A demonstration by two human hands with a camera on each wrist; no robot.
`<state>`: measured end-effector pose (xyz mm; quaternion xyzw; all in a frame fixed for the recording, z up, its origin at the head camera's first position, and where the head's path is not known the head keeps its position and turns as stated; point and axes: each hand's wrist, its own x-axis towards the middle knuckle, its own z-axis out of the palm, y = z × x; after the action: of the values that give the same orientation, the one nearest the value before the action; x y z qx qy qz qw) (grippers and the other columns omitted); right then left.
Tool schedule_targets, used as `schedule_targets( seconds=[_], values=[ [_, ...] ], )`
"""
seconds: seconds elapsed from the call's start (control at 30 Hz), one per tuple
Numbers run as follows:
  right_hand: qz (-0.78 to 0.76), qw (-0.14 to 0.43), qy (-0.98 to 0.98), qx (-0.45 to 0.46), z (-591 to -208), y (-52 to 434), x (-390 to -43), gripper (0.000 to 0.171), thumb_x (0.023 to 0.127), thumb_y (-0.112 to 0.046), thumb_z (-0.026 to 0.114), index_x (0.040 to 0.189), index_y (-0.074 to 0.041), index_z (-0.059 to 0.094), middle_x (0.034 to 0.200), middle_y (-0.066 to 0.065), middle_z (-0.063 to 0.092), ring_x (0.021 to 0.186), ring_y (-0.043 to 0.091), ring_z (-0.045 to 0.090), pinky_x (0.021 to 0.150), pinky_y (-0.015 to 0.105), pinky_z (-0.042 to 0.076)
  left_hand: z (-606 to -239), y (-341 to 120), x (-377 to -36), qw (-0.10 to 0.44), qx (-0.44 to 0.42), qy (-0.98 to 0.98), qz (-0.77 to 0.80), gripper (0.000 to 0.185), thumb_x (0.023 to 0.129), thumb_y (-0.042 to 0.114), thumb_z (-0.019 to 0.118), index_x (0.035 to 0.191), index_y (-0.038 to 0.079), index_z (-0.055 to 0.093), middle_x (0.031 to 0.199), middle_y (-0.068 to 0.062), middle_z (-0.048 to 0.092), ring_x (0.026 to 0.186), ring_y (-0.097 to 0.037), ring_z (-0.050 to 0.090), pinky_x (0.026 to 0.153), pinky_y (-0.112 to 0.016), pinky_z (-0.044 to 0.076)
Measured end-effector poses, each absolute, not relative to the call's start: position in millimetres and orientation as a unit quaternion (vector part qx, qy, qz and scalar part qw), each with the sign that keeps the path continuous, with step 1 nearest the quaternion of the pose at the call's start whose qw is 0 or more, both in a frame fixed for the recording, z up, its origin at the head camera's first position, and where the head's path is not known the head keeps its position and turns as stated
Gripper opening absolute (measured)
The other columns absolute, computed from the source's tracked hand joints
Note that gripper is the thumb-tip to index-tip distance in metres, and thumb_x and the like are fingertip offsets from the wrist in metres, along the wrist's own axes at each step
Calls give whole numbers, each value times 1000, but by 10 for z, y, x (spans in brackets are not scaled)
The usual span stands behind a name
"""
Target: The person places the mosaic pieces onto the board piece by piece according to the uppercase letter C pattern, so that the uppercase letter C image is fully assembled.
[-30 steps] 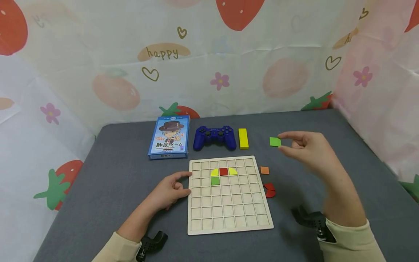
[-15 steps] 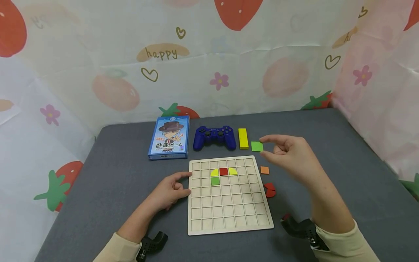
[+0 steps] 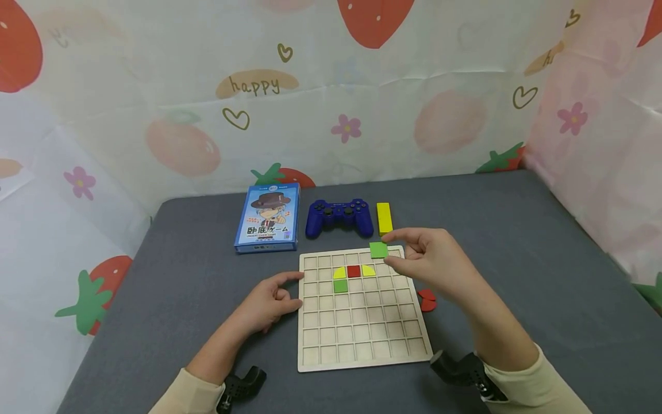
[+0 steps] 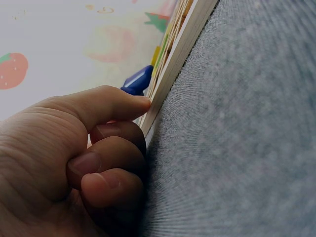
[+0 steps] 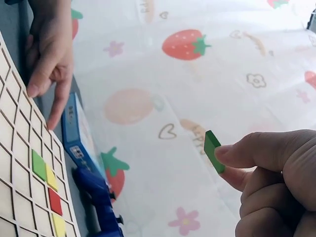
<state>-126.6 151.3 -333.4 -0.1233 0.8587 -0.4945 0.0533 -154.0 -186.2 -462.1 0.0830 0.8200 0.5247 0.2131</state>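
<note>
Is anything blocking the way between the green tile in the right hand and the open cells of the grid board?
Nothing visible. The right hand pinches the green tile above the grid board's far edge. Most cells below are empty; only four near the top hold pieces. The left hand rests at the left edge.

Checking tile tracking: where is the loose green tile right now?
In the head view the green tile is pinched in the right hand, in the air over the board's far right edge, just in front of the yellow block.
</note>
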Motion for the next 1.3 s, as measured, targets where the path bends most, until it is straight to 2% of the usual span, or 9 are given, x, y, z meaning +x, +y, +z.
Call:
schedule_targets(
  seconds=[0.4, 0.6, 1.03, 1.3],
  values=[
    [-485, 115, 853, -155, -3548, 1262, -1270, 29, 90, -11, 79, 119, -10, 73, 59, -4, 33, 48, 14, 28, 50, 27, 30, -4598, -1859, -1528, 210, 99, 819, 525, 61, 95, 13, 73, 151, 6, 47, 58, 2, 47, 37, -10, 32, 37, -28, 30],
    [-453, 140, 863, -177, -3738, 1136, -1321, 26, 87, -12, 82, 112, -12, 76, 57, -5, 32, 50, 12, 29, 52, 26, 28, -4616, -1862, -1540, 213, 89, 820, 524, 61, 95, 13, 73, 150, 9, 48, 59, 3, 48, 38, -10, 32, 37, -27, 30],
    [-410, 154, 882, -176, -4215, 920, -1432, 21, 82, -12, 86, 101, -13, 78, 55, -5, 35, 50, 10, 33, 53, 26, 29, -4625, -1878, -1538, 205, 113, 819, 524, 62, 95, 14, 72, 151, 6, 47, 58, 2, 48, 37, -10, 31, 37, -28, 30],
    [-390, 142, 897, -151, -4363, 890, -1484, 23, 78, -11, 89, 99, -13, 80, 59, -3, 46, 56, 12, 43, 57, 28, 35, -4610, -1862, -1525, 203, 106, 820, 525, 61, 96, 13, 72, 151, 6, 47, 58, 2, 47, 37, -10, 31, 37, -28, 30]
  ],
)
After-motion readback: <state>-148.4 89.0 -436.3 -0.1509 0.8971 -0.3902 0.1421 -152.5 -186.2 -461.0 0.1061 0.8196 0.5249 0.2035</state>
